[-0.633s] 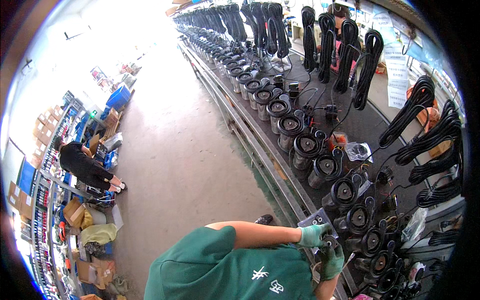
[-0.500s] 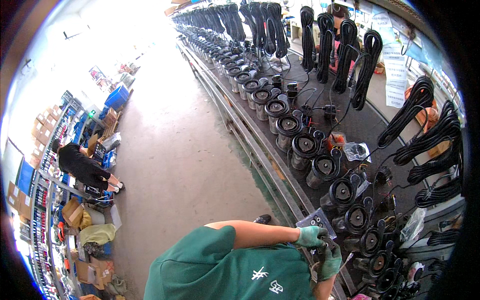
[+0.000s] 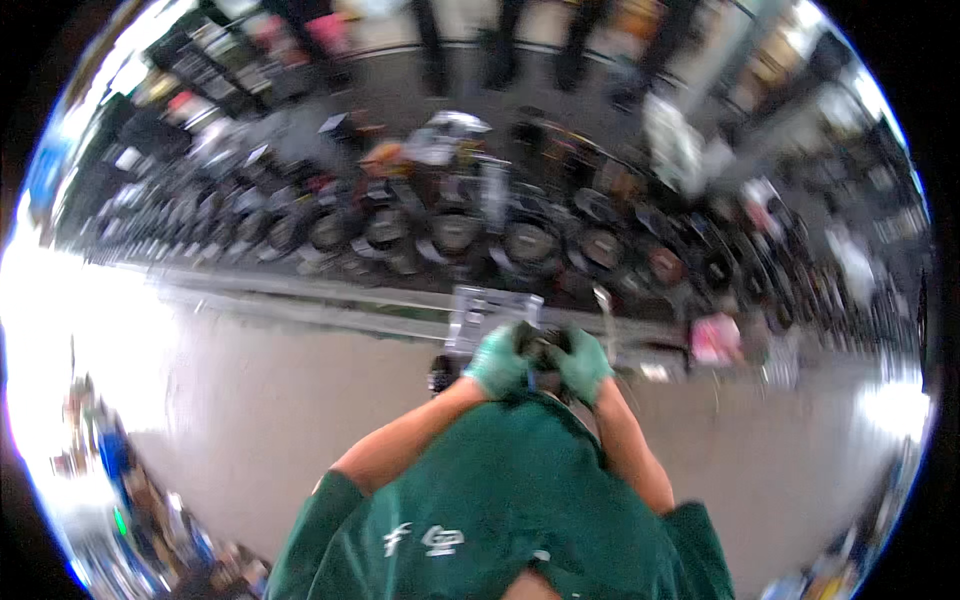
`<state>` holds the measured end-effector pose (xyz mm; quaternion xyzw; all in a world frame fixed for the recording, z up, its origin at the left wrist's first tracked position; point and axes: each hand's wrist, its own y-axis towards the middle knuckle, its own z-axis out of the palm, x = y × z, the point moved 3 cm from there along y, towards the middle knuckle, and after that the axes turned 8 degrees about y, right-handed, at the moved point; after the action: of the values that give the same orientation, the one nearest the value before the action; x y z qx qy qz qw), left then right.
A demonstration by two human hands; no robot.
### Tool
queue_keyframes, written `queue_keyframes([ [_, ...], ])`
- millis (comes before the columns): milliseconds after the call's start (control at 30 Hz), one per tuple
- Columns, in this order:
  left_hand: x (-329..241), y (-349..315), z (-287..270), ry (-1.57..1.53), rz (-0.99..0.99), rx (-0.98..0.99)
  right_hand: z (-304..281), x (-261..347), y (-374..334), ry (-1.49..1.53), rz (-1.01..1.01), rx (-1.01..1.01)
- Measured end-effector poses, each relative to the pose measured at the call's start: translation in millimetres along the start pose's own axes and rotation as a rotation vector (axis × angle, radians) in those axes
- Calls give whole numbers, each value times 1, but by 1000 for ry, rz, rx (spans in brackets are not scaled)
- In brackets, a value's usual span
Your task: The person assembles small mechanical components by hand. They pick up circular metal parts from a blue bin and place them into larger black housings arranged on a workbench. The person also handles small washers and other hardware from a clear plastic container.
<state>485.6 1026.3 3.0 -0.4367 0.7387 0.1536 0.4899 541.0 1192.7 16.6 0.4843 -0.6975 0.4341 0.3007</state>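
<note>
In green-gloved fingers, my left hand (image 3: 497, 362) and my right hand (image 3: 584, 366) close from either side on a small dark part (image 3: 541, 350). Motion blur and the gloves hide its kind. They hold it in front of my chest, near the bench's front edge. Just beyond my left hand lies a shallow clear tray (image 3: 470, 318); small pieces in it are blurred. Past the tray stands a row of round motor-like units with black rims and clear cylindrical bodies, one of them (image 3: 455, 232) straight ahead.
A metal rail (image 3: 330, 308) runs along the bench's front. A pink item (image 3: 716, 338) lies at this edge to the right. Clear plastic bags (image 3: 672, 145) and dark cables lie behind the units. Concrete floor (image 3: 250, 400) stretches behind me.
My view has swung to the right, so the bench now runs across the picture. Both hands stay together on the dark part and now appear mid-picture.
</note>
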Motion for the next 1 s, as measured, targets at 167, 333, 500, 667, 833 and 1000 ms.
queue_keyframes([
  [167,-10,9,-13,-275,-41,50,-84,-4,-18,931,-261,-358],
  [333,62,-4,-38,-87,-92,13,-202,-68,-33,855,-106,-945],
  [500,108,-48,-48,-186,-306,-70,-234,-86,-10,1368,-190,-748],
  [667,111,-69,-52,-210,-421,-70,-223,-99,-2,1382,-177,-736],
  [833,127,-76,-59,-247,-419,-91,-222,-94,0,1315,-139,-801],
  [1000,128,-76,-60,-241,-439,-86,-262,-106,-1,309,-177,-1111],
])
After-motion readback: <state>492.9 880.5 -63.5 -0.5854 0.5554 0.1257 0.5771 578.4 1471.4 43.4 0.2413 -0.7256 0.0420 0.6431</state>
